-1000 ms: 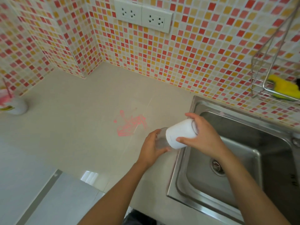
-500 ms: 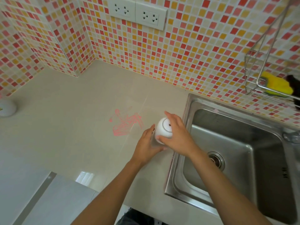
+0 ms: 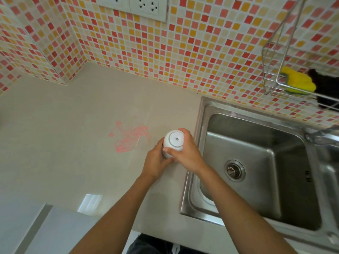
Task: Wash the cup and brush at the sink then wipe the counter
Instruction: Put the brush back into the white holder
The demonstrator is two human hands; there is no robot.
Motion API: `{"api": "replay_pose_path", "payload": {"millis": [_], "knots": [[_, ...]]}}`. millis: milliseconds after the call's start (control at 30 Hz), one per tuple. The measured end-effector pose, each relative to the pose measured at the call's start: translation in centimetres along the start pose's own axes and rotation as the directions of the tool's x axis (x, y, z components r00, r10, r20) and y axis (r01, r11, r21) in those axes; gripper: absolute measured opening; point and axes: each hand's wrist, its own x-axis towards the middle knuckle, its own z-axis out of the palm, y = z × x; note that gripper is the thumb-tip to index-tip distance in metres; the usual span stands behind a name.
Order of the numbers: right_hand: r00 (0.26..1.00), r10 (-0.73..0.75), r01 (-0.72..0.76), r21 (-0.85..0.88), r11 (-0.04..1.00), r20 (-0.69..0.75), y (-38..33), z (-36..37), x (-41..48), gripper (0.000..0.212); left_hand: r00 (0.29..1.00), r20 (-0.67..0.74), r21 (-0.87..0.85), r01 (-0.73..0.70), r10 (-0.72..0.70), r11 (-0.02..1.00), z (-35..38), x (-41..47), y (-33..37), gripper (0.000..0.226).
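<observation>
Cup [image 3: 173,139] is held inverted, its white base turned up to the camera, near frame centre. It is over the counter [image 3: 69,129], just beside the left rim of the sink [image 3: 201,114]. Whether its mouth rests on the counter cannot be told.

Right hand [image 3: 186,155] is wrapped round the cup from 4 o'clock, with the thumb laid across the near side and fingertips curled over the far edge at 1 o'clock.

Left hand [image 3: 155,162] is closed against the cup's wall from 7 o'clock. Its fingers are curled and tucked under the right hand, and they appear to grip the cup's lower part, which is mostly hidden.

A pink stain [image 3: 130,139] is noted on the counter at 9 o'clock from the cup, near but apart.

The drain [image 3: 234,170] is seen in the basin at 4 o'clock, and the tap [image 3: 320,137] at 3 o'clock by the frame edge.

A wire rack [image 3: 271,74] is hung on the tiled wall [image 3: 192,52] at 2 o'clock, with a yellow sponge [image 3: 298,81] lying in it.
</observation>
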Motion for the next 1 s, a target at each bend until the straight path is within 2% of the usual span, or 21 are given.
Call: {"api": "replay_pose_path", "payload": {"millis": [267, 333, 400, 467, 533, 633, 733, 833, 900, 1000], "knots": [[1.000, 0.014, -0.014, 0.058, 0.998, 0.001, 0.1, 0.2, 0.1, 0.078, 1.000, 0.018, 0.045, 0.010, -0.011, 0.999, 0.0, 0.2, -0.1, 0.069], [0.998, 0.028, -0.030, 0.040, 0.999, 0.056, -0.1, -0.3, 0.2, 0.086, 0.999, 0.048, 0.074, 0.015, -0.018, 0.997, -0.2, 0.3, 0.4, 0.074], [0.992, 0.051, -0.052, 0.003, 0.999, 0.112, -0.4, -1.1, -0.1, 0.103, 0.992, 0.102, 0.093, 0.060, -0.069, 0.994, -0.4, 0.1, 0.3, 0.089], [0.998, 0.046, -0.046, 0.003, 0.999, 0.053, -0.4, -2.2, -0.9, 0.108, 0.984, 0.111, 0.161, 0.121, -0.140, 0.979, -0.8, -0.9, 0.2, 0.107], [0.995, 0.016, -0.016, -0.008, 1.000, -0.094, 0.3, -3.4, -2.6, 0.096, 0.987, 0.006, 0.271, 0.151, -0.158, 0.951, -1.2, -3.4, -0.1, 0.102], [0.983, -0.034, -0.013, -0.255, 0.967, -0.178, 3.4, -5.9, -6.1, 0.085, 0.987, -0.161, 0.303, 0.077, -0.029, 0.950, -0.5, -9.1, 0.7, 0.078], [0.988, -0.033, -0.054, -0.528, 0.847, -0.153, 7.6, -9.3, -8.9, 0.086, 0.976, -0.135, 0.358, -0.111, 0.169, 0.927, 2.3, -11.3, 3.0, 0.073], [0.963, -0.061, -0.104, -0.572, 0.814, -0.262, 9.7, -13.6, -10.9, 0.083, 0.929, -0.056, 0.426, -0.308, 0.365, 0.850, 6.4, -9.0, 8.2, 0.070], [0.920, -0.147, -0.094, -0.568, 0.818, -0.364, 8.9, -17.2, -11.6, 0.079, 0.894, 0.002, 0.478, -0.394, 0.448, 0.785, 9.2, -6.7, 13.5, 0.071], [0.764, -0.345, 0.001, -0.534, 0.845, -0.545, 5.1, -23.6, -11.3, 0.068, 0.788, 0.065, 0.586, -0.527, 0.613, 0.616, 13.0, -3.0, 22.1, 0.071]]}}
